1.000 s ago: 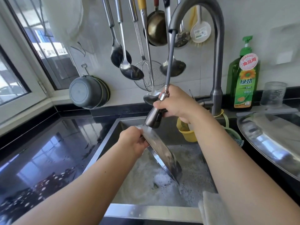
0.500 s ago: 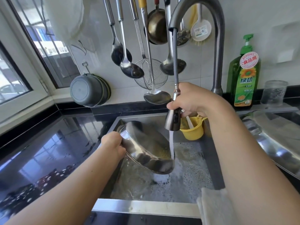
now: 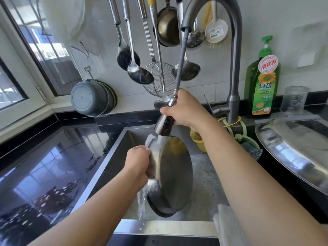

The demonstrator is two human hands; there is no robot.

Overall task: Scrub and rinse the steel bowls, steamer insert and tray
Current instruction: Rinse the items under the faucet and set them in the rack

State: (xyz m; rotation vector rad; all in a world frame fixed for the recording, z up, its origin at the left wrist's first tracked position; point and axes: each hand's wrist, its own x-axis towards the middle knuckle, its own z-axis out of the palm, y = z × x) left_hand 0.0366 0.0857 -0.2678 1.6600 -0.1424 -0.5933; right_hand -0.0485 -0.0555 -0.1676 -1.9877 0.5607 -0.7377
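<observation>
A round steel bowl (image 3: 174,176) stands on edge over the sink (image 3: 117,157), its inside facing right. My left hand (image 3: 139,161) grips its left rim. My right hand (image 3: 186,110) holds the pull-out spray head (image 3: 163,126) just above the bowl. Water runs down the bowl's left side and falls off its bottom edge. A large steel tray (image 3: 291,151) lies on the counter at the right.
Ladles, a skimmer and a small pan hang on the wall behind the faucet (image 3: 234,68). A green dish soap bottle (image 3: 263,86) and a glass jar (image 3: 293,100) stand at the back right. Grey bowls (image 3: 92,98) hang at the left. A white cloth (image 3: 225,226) drapes over the sink's front edge.
I turned the bowl from tilted face-down to standing on edge. The spray head moved left and now pours over the bowl's top-left rim.
</observation>
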